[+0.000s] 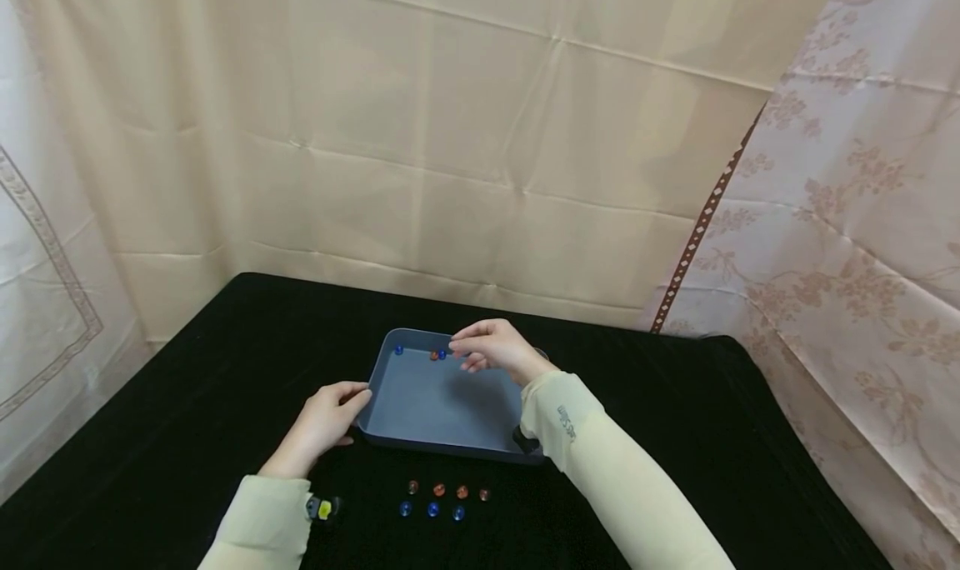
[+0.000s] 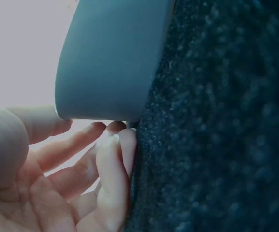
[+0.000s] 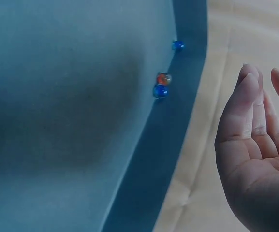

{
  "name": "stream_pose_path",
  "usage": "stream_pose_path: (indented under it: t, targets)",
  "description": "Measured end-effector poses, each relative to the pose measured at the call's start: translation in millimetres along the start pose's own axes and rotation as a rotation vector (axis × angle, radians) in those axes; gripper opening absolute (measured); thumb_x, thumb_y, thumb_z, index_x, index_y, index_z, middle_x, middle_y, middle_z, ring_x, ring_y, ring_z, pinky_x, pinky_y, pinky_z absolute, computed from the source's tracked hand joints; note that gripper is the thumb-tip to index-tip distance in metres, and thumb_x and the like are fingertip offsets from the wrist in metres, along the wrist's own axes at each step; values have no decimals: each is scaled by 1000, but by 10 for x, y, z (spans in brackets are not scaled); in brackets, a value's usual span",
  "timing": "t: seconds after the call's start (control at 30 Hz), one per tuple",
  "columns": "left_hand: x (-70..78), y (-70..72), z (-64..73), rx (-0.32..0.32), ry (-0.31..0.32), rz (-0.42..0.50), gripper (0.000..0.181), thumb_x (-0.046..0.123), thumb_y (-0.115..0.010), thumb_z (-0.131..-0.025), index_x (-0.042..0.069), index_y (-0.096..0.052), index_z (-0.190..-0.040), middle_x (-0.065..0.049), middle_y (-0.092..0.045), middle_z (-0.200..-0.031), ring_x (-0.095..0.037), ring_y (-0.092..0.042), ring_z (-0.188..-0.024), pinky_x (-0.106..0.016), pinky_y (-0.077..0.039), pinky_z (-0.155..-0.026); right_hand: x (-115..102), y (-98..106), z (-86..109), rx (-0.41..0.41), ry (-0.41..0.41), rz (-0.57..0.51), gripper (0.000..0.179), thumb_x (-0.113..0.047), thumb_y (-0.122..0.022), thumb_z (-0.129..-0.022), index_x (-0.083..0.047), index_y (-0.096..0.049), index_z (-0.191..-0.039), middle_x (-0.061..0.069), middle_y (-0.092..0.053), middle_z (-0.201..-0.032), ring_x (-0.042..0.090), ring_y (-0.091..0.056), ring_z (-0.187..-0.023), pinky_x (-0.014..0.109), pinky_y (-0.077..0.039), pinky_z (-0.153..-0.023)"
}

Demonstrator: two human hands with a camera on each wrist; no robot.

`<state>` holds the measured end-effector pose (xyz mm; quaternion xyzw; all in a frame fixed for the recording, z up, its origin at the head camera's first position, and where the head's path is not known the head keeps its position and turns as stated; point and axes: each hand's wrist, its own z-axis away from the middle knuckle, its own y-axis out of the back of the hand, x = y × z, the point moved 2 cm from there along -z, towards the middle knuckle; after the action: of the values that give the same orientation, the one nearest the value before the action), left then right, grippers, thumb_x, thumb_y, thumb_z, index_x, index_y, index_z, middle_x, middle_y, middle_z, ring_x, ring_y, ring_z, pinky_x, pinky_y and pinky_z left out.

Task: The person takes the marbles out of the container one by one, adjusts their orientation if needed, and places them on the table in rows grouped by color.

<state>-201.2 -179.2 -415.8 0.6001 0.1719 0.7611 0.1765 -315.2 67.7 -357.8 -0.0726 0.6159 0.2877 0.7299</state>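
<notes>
A grey-blue rectangular tray (image 1: 435, 403) lies on the black cloth. My left hand (image 1: 330, 416) is at its left edge, with the thumb (image 2: 47, 121) right at the rim corner and the other fingers loosely bent against the outer wall. Over the tray's back right part hovers my right hand (image 1: 495, 349), thumb and fingers loosely extended, no marble visible between them. Inside, along the back wall, sit a blue marble (image 3: 178, 45) and, farther right, an orange-and-clear marble (image 3: 164, 78) touching another blue marble (image 3: 160, 91).
In front of the tray, marbles lie on the black cloth (image 1: 187, 387) in two rows: several orange or brownish ones (image 1: 439, 489) behind, three blue ones (image 1: 432, 509) nearer. Beige curtain (image 1: 450, 137) hangs behind the table, patterned fabric (image 1: 862, 220) at the right.
</notes>
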Motion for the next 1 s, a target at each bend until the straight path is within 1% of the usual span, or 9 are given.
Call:
stream_pose_path:
  t: [0.23,0.37,0.47,0.63,0.83,1.0]
  targets:
    - [-6,-11,-11,-5,0,2,44,26,-47,-104,-3,-52,-137,-20,-65,-116,-22,-64,-92,-38,-61,-71,102,-20,-104,2,-30,-47,25,-12,-66,-94,2,-67,-115,27,-69,-115,10,-67,-66,25,-59,-68]
    - [-14,0,-21,-9,6,1,44,27,-47,-104,-2,-52,-138,-21,-64,-119,-23,-65,-94,-37,-61,-72,141,-47,-175,-5,-26,-55,26,-11,-65,-95,3,-66,-117,29,-68,-115,9,-67,-65,23,-59,-65]
    - [-18,4,-25,-11,9,-3,45,27,-47,-105,-3,-51,-138,-22,-64,-119,-23,-65,-94,-38,-61,-72,178,-73,-228,-12,-28,-62,28,-10,-64,-95,5,-65,-119,26,-71,-110,9,-67,-64,23,-59,-65]
    - [-12,3,-24,-10,13,-8,44,26,-46,-105,-3,-51,-138,-21,-64,-118,-24,-64,-95,-38,-61,-72,225,-92,-284,-5,-41,-74,30,-8,-63,-96,7,-63,-121,16,-74,-97,10,-66,-62,23,-58,-63]
    - [-14,5,-21,-12,12,-4,44,26,-47,-105,-3,-52,-137,-21,-64,-118,-23,-64,-94,-37,-61,-72,287,-96,-354,-5,-64,-73,31,-6,-62,-96,8,-61,-124,18,-74,-102,11,-65,-61,23,-58,-62]
    - [-13,3,-28,-12,10,-3,44,27,-47,-105,-2,-52,-138,-21,-64,-118,-22,-64,-94,-37,-61,-72,342,-92,-409,1,-77,-79,30,-4,-63,-95,7,-62,-123,17,-73,-99,12,-65,-62,24,-59,-64]
